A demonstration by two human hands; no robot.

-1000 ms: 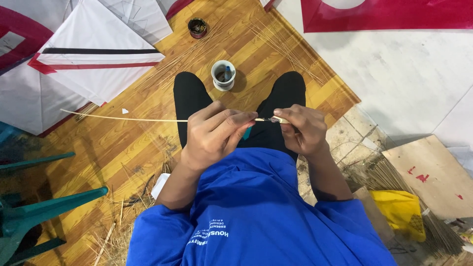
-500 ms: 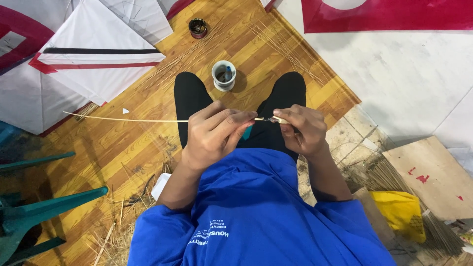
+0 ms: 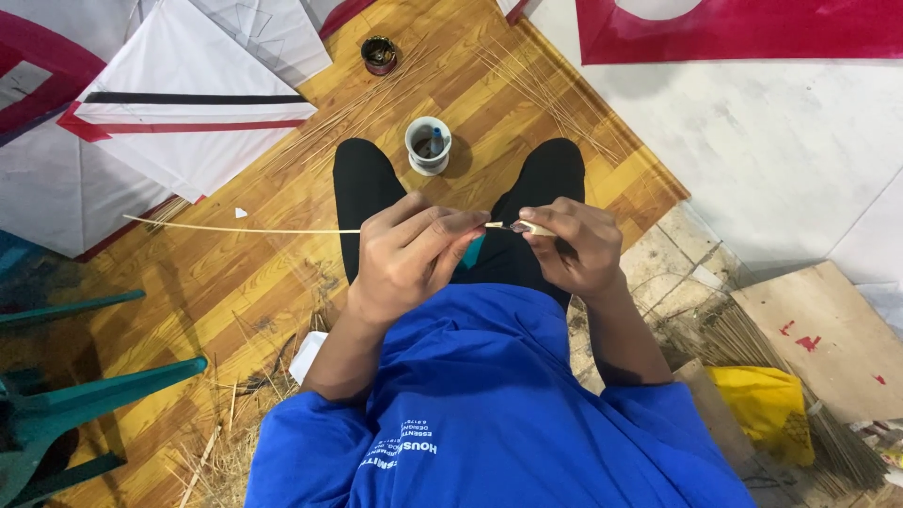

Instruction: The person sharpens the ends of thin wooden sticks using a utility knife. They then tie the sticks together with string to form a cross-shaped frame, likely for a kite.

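I sit on a wooden floor with my black-trousered knees ahead of me. My left hand [image 3: 411,254] pinches a long thin bamboo stick [image 3: 245,229] that runs out to the left over the floor. My right hand [image 3: 572,246] grips a small knife [image 3: 523,228] at the stick's near end, right beside the left fingertips. Both hands hover above my lap, over a blue shirt.
A white cup [image 3: 428,145] holding a tool stands between my knees, a small dark pot [image 3: 379,55] farther off. White kites with red and black bands [image 3: 188,122] lie at left. Loose sticks [image 3: 555,89] are scattered ahead; green chair legs [image 3: 89,395], a yellow bag [image 3: 767,404] and a board [image 3: 828,339] flank me.
The stick's far tip has drifted slightly; both hands keep the same grip at the stick's near end.
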